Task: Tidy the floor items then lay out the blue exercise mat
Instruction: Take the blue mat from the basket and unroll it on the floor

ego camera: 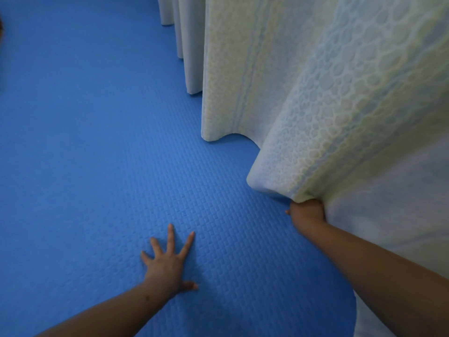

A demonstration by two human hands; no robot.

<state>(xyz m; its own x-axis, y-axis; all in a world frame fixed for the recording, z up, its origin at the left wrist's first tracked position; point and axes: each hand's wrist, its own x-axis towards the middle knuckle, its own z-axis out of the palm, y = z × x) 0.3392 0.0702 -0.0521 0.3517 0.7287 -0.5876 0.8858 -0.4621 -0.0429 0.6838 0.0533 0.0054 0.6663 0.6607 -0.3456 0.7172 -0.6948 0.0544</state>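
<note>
The blue exercise mat (97, 142) lies flat and fills the left and middle of the head view; its surface has a fine woven pattern. My left hand (167, 261) presses flat on the mat near the bottom centre, fingers spread. My right hand (307, 214) grips the lower hem of a pale patterned curtain (328, 105) and holds it bunched just above the mat's right side. The mat's right edge is hidden under the curtain.
The curtain hangs in heavy folds along the whole right side, from the far top centre down to the bottom right corner. Its folds (192, 57) touch the mat further back. A dark object (1, 25) shows at the far left edge.
</note>
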